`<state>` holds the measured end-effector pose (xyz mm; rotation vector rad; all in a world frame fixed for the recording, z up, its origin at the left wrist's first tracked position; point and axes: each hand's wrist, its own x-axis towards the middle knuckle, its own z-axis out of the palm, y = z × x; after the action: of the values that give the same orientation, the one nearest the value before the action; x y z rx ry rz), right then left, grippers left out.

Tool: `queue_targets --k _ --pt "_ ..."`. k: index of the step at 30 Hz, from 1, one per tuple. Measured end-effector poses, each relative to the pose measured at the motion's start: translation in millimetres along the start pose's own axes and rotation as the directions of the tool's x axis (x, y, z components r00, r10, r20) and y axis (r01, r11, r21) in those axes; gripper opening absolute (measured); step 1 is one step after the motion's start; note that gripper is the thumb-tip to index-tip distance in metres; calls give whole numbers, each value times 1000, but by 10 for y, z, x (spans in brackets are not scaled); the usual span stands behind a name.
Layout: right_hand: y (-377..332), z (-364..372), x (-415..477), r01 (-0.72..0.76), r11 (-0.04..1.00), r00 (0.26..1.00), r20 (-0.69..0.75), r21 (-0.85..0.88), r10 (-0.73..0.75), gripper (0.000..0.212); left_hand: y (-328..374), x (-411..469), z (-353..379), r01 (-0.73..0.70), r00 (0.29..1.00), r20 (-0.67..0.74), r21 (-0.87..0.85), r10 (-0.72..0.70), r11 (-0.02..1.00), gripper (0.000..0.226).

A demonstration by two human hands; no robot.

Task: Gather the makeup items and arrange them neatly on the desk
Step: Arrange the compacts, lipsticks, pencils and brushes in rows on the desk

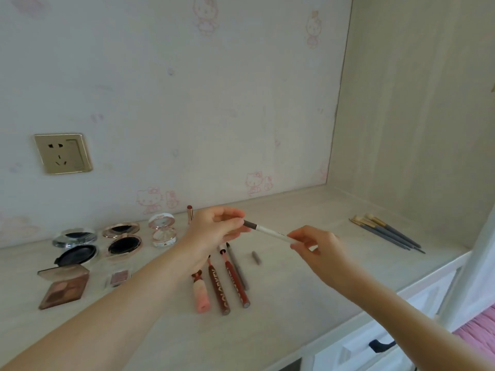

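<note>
L hand (214,231): pinches grey tip end of slim white makeup pencil (270,232);
R hand (318,250): pinches its other end;
pencil: held above pale wood desk (308,285)

Both ends of the slim pen (270,232) were hidden: the dark end inside the left grip (214,228), the white end behind the fingers of the right grip (318,247). The left wrist covered the tops of the lip tubes (218,287) and part of the lipstick (189,213) near the wall. The small grey piece (256,257) on the surface (281,317) was too blurred to identify. The brushes (385,232) overlapped and could not be counted surely. Both forearms ran off the bottom edge.
</note>
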<state>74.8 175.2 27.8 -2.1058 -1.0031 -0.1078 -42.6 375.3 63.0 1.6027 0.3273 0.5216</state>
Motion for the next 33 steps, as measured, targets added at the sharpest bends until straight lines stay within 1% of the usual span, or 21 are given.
queue_targets --k 2,4,6,9,11,13,14,17,20,23,26,29,33 --pt "-177 65 -14 41 999 998 40 23 -42 28 55 -72 -137 39 997 -56 -151 -47 988 15" --pt "-344 134 -28 60 997 996 58 38 -62 24 91 -149 -265 55 993 -83 -254 -79 966 16" --pt "-483 218 -40 52 997 996 67 62 -56 19 105 -224 -378 58 990 -104 -339 -99 939 19" --pt "-665 356 -61 39 992 996 77 121 -48 17 102 -319 -534 49 983 -137 -442 -122 896 23" --pt "-777 449 -70 35 989 994 95 145 -49 15 96 -378 -626 36 981 -150 -477 -122 878 20" --pt "-873 546 -76 23 984 992 120 175 -44 12 83 -444 -717 20 981 -157 -491 -111 871 12" --pt "-912 592 -81 9 981 990 135 196 -36 11 77 -473 -748 13 981 -161 -489 -105 872 12" --pt "-1053 763 -88 -42 968 983 181 249 -4 11 33 -569 -867 -11 979 -185 -472 -87 882 15" --pt "-1236 914 -106 -121 911 961 277 395 7 15 -33 -671 -918 -14 979 -191 -401 -69 916 21" --pt "-1396 1021 -110 -196 867 935 354 458 24 17 -97 -767 -948 -9 981 -181 -373 -63 928 22" --pt "-1470 1127 -110 -237 864 911 410 444 39 10 -116 -824 -1019 -21 978 -200 -379 -60 925 23" --pt "-1520 1226 -135 -235 867 897 441 440 19 11 -138 -855 -1096 -16 970 -231 -374 -76 927 21" --pt "-1555 1260 -127 -166 916 897 442 366 -15 12 -182 -901 -1143 -6 965 -245 -363 -89 932 20"
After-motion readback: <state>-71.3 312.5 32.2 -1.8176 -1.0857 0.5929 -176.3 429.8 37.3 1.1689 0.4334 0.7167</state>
